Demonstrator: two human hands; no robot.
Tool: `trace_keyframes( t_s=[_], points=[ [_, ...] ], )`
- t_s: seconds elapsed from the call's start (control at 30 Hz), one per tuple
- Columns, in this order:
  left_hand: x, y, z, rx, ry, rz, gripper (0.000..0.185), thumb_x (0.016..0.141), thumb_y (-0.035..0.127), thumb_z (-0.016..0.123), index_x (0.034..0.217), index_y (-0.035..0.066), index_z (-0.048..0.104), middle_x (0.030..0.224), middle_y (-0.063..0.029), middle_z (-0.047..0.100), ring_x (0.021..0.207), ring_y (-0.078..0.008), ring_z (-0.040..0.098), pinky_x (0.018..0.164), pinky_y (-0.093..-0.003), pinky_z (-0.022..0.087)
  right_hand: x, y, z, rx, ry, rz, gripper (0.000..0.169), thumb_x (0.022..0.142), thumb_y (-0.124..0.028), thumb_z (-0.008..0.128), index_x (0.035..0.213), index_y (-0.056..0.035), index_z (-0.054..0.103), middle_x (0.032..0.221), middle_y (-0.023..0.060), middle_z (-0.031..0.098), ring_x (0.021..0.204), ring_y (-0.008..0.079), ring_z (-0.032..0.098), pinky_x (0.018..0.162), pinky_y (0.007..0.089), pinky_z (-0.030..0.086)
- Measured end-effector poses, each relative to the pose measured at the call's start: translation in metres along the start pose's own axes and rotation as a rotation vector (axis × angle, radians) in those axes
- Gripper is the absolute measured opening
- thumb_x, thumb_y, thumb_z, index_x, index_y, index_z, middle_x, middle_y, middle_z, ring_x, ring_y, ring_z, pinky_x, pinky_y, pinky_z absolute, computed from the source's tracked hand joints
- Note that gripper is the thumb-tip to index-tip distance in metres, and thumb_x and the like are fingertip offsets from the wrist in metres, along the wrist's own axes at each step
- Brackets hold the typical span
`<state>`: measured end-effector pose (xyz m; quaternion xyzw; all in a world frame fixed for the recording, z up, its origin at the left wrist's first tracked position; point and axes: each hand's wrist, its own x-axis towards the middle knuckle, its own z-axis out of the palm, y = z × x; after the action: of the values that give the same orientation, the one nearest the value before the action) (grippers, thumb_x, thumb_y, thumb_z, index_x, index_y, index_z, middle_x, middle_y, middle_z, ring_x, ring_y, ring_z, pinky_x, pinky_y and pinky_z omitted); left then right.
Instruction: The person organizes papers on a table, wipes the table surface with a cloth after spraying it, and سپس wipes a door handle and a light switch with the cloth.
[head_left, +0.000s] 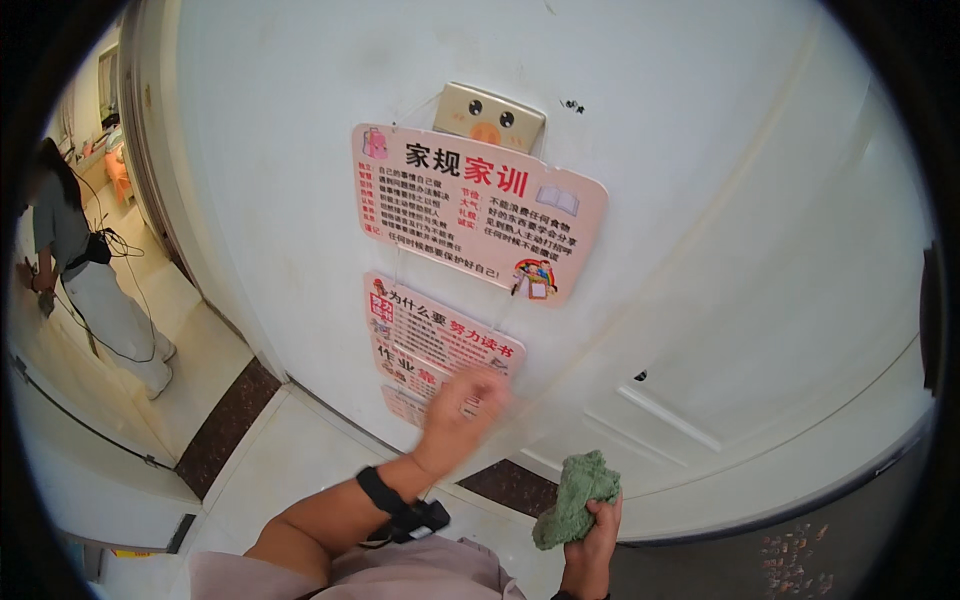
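Pink printed plaques hang in a chain on the white wall before me. The large top plaque (480, 210) partly covers a beige switch plate (491, 112) decorated with a pig face. Below it hangs a smaller plaque (442, 315), with further plaques under that. My left hand (469, 405), blurred, is in front of the lower plaques; whether it touches them or holds anything I cannot tell. A black strap with a small device (416, 517) is on that wrist. Lower right, my right hand (600, 525) grips a crumpled green cloth (581, 495).
At the far left another person (97, 277) stands beyond a doorway, with thin dark cables around them. A dark stone threshold (231, 427) crosses the pale tiled floor. To the right is a white panelled door (712, 360); a dark grey surface (720, 562) lies at the lower right.
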<state>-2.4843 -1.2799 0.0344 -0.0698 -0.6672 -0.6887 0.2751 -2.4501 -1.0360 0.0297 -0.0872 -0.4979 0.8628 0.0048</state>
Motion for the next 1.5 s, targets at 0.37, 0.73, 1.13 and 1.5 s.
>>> trace_keyframes(
  t_s=[0.37, 0.73, 1.13, 1.5],
  points=[
    [0.122, 0.042, -0.126, -0.192, 0.584, 0.114, 0.051, 0.093, 0.029, 0.058, 0.131, 0.002, 0.039, 0.117, -0.0061, 0.047, 0.109, -0.0142, 0.045, 0.099, -0.0303, 0.035, -0.014, 0.044, 0.019, 0.006, -0.042, 0.138, 0.057, 0.063, 0.000, 0.046, 0.120, 0.0036, 0.045, 0.109, 0.0179, 0.058, 0.099, 0.0331, 0.060, 0.086, 0.0452, 0.052],
    [0.165, 0.070, -0.156, -0.158, 0.169, 0.042, 0.045, 0.090, 0.033, 0.063, 0.120, 0.002, 0.052, 0.107, -0.0057, 0.061, 0.099, -0.0124, 0.056, 0.091, -0.0290, 0.042, -0.005, 0.064, 0.029, -0.030, -0.105, 0.126, 0.042, 0.087, -0.029, 0.051, 0.114, 0.0032, 0.050, 0.103, 0.0143, 0.060, 0.093, 0.0254, 0.061, 0.083, 0.0368, 0.050],
    [0.219, 0.147, -0.167, 0.281, -0.171, 0.047, 0.028, 0.090, 0.027, 0.063, 0.102, 0.002, 0.065, 0.088, -0.0008, 0.063, 0.081, -0.0073, 0.056, 0.072, -0.0235, 0.046, -0.012, 0.057, 0.045, -0.101, -0.077, 0.125, 0.036, 0.092, -0.031, 0.050, 0.108, 0.0011, 0.053, 0.096, 0.0117, 0.061, 0.086, 0.0222, 0.062, 0.078, 0.0356, 0.051],
    [0.233, 0.163, -0.152, 0.529, -0.248, 0.198, 0.026, 0.091, 0.029, 0.061, 0.096, 0.004, 0.064, 0.080, 0.0038, 0.062, 0.069, -0.0028, 0.055, 0.060, -0.0188, 0.044, -0.004, 0.082, 0.036, -0.100, -0.095, 0.164, 0.053, 0.092, -0.043, 0.047, 0.119, 0.0026, 0.053, 0.105, 0.0144, 0.064, 0.087, 0.0237, 0.064, 0.071, 0.0343, 0.054]
  ],
)
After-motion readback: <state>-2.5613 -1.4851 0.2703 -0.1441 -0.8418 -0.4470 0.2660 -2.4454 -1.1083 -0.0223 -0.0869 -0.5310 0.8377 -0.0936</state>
